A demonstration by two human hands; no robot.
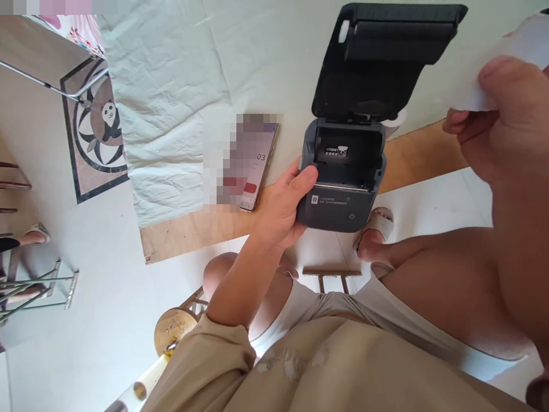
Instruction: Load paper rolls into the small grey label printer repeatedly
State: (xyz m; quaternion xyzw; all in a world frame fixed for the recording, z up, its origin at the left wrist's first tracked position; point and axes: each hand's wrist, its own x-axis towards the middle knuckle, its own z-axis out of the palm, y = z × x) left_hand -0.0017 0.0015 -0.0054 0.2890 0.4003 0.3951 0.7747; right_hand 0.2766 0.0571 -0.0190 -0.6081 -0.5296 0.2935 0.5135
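My left hand (285,203) grips a dark grey label printer (334,214) by its left side, thumb on the front edge. The printer's black lid (369,74) stands swung up, and the paper bay inside shows bare except for a small white sticker. At the upper right, my right hand (506,109) pinches a piece of white paper (476,86) between thumb and fingers; its far part runs out of view. Partly hidden behind the printer, a white roll (395,123) rests on the table.
A phone (257,177) with a lit screen lies on the table, left of the printer. A pale green cloth (171,114) covers the wooden tabletop (193,240). Below are a round wooden stool (174,329) and a metal folding frame (38,286). Another person's foot (36,234) shows at far left.
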